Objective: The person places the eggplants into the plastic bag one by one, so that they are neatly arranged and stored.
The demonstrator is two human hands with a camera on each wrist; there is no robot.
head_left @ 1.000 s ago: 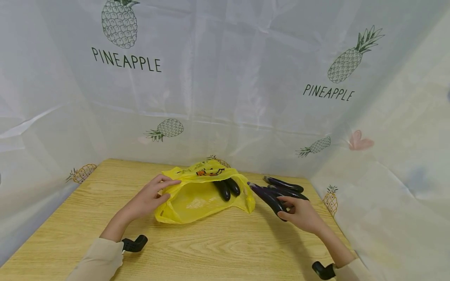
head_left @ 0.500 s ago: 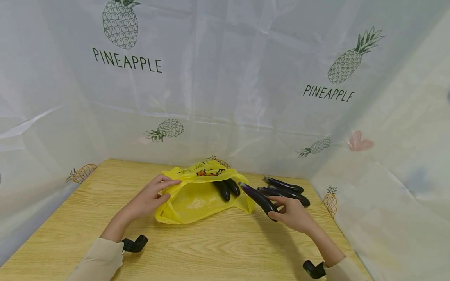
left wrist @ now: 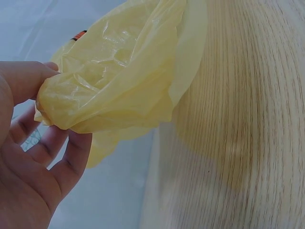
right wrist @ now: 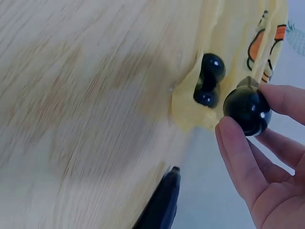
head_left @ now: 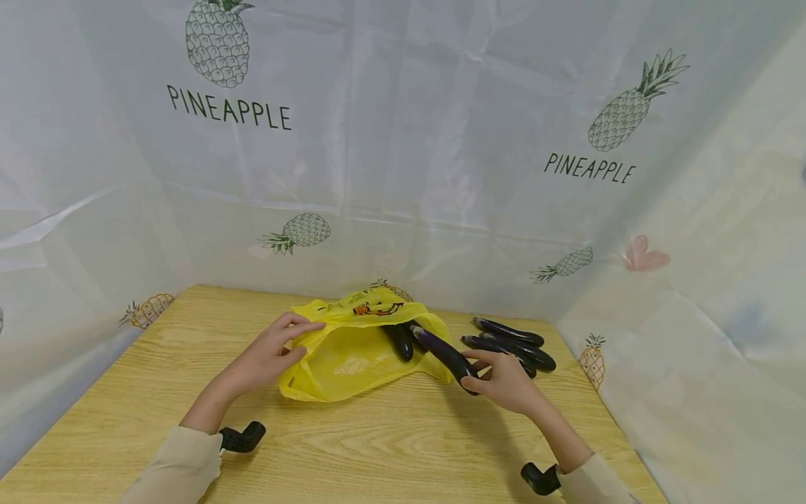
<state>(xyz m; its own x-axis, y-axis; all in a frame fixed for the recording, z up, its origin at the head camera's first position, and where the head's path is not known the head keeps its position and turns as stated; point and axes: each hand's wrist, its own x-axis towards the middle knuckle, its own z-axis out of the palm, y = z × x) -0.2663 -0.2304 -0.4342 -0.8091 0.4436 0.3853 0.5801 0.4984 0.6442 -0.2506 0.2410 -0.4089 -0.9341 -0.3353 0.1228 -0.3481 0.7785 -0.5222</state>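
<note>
Wood tabletop point(head_left: 378, 455). Your right hand point(head_left: 504, 383) pinches held eggplant point(head_left: 443, 351) at near end; axis slants away-left, stem at yellow bag point(head_left: 343, 360). Your left hand point(head_left: 271, 350) grips bag's rim. Contact with 2 bagged eggplants point(head_left: 399, 343) unclear.

dark glossy eggplant point(head_left: 444, 355), slanted, stem end at open yellow bag point(head_left: 352, 360).

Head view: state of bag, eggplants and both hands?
Yellow bag: mouth open, lying on table.
Held eggplant: in hand, stem end toward bag.
Bagged eggplants: two, lying inside.
Loose eggplants: three, on table.
Left hand: pinches the bag's edge.
Right hand: grips the held eggplant.
</note>
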